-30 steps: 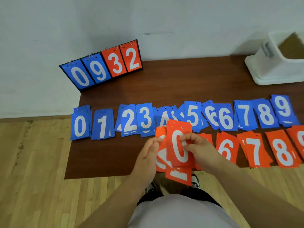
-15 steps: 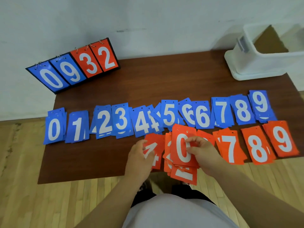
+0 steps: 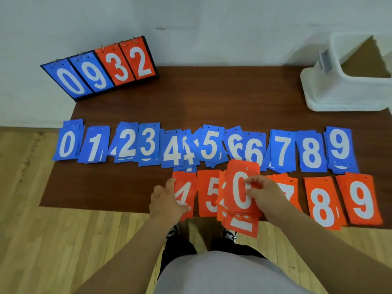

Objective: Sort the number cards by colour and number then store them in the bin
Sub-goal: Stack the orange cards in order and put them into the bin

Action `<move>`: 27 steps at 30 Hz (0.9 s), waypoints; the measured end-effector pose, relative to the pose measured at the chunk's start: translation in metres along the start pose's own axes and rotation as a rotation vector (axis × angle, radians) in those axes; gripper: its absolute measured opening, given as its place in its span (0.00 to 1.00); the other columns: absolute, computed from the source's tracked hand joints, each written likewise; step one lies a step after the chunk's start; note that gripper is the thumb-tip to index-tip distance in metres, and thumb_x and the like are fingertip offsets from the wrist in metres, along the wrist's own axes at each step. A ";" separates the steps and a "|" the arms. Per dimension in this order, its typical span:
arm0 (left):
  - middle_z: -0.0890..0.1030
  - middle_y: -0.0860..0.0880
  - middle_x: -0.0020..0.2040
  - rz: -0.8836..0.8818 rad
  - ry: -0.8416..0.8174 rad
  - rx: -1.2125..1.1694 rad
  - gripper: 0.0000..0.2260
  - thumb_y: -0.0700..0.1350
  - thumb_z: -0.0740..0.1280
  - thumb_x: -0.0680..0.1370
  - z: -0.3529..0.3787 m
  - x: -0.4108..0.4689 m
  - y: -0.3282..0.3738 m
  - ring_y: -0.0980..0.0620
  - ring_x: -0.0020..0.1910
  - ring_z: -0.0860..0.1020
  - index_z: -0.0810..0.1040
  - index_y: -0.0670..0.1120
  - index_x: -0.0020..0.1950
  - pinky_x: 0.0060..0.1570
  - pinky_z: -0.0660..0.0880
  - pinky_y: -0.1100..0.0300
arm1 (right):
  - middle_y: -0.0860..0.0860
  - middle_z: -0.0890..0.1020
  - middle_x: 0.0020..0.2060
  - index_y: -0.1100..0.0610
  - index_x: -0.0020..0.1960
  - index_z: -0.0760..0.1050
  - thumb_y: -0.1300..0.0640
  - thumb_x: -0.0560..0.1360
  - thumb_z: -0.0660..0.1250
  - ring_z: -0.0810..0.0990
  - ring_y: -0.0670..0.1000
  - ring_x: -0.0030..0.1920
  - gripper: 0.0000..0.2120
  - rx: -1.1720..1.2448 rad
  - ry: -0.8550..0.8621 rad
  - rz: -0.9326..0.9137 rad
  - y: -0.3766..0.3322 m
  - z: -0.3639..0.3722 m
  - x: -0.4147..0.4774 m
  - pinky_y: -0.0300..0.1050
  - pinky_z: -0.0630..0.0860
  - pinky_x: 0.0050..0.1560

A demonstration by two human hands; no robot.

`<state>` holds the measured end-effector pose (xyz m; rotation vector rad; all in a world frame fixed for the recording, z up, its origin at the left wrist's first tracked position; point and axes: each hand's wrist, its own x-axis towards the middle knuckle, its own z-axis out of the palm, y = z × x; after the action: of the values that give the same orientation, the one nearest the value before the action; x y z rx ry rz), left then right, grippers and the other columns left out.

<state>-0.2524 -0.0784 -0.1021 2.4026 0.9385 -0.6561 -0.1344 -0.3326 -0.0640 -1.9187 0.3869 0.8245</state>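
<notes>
My left hand (image 3: 167, 200) lies along the left edge of the flat orange-red card marked 4 (image 3: 185, 188), fingers on its face. From this angle I cannot tell whether it pinches that edge or only presses it down. My right hand (image 3: 265, 192) is curled round a loose stack of orange-red cards with a 0 on top (image 3: 240, 194), held above the near edge of the dark brown wooden table (image 3: 212, 98).

To do this step well, I should square the 4 just beside the orange-red 5 card (image 3: 209, 192) and under the 4s in the row of blue number cards (image 3: 146, 143), so the two colours line up. The bare wood to its left ought to stay free for 3, 2, 1 and 0.

The stack worries me. Its lower cards are fanned and one pokes out below, past the table's edge, so I judge it could slip. I would tighten my thumb or tap the stack square on the table before I deal the next card.

The white plastic bin (image 3: 339, 90) waits at the far right corner, well apart from both rows.
</notes>
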 end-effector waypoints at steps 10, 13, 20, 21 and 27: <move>0.72 0.57 0.59 0.071 0.027 -0.311 0.27 0.49 0.76 0.75 0.003 -0.018 -0.009 0.56 0.55 0.75 0.70 0.60 0.71 0.48 0.75 0.63 | 0.47 0.78 0.57 0.45 0.54 0.79 0.60 0.79 0.68 0.80 0.52 0.53 0.10 -0.042 -0.038 0.009 -0.010 0.012 -0.001 0.48 0.83 0.43; 0.74 0.58 0.63 0.106 0.027 -0.432 0.12 0.45 0.69 0.81 -0.008 -0.022 -0.020 0.55 0.62 0.75 0.75 0.58 0.63 0.52 0.73 0.65 | 0.47 0.79 0.58 0.47 0.53 0.80 0.62 0.78 0.69 0.80 0.52 0.55 0.11 -0.008 -0.034 -0.041 -0.017 0.024 -0.009 0.49 0.83 0.47; 0.78 0.58 0.59 0.151 -0.095 -0.750 0.13 0.40 0.61 0.85 -0.066 -0.038 -0.035 0.58 0.50 0.81 0.76 0.60 0.59 0.40 0.79 0.68 | 0.51 0.82 0.55 0.54 0.55 0.81 0.69 0.78 0.67 0.82 0.55 0.55 0.13 0.267 -0.173 -0.057 -0.055 0.072 -0.038 0.57 0.82 0.57; 0.78 0.58 0.58 0.179 -0.106 -0.772 0.14 0.40 0.60 0.85 -0.073 -0.040 -0.036 0.61 0.49 0.81 0.75 0.60 0.59 0.40 0.78 0.69 | 0.52 0.83 0.55 0.54 0.54 0.82 0.70 0.78 0.67 0.83 0.56 0.56 0.13 0.279 -0.175 -0.069 -0.059 0.080 -0.040 0.59 0.82 0.58; 0.81 0.60 0.55 0.351 -0.086 -0.876 0.12 0.42 0.58 0.86 -0.102 -0.042 -0.047 0.62 0.52 0.82 0.75 0.58 0.62 0.47 0.80 0.64 | 0.48 0.83 0.55 0.49 0.50 0.83 0.67 0.77 0.68 0.83 0.52 0.55 0.13 0.110 -0.079 -0.111 -0.065 0.121 -0.051 0.56 0.81 0.59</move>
<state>-0.2873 -0.0083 -0.0105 1.6630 0.5661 -0.1480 -0.1792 -0.1995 -0.0218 -1.7839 0.2699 0.7871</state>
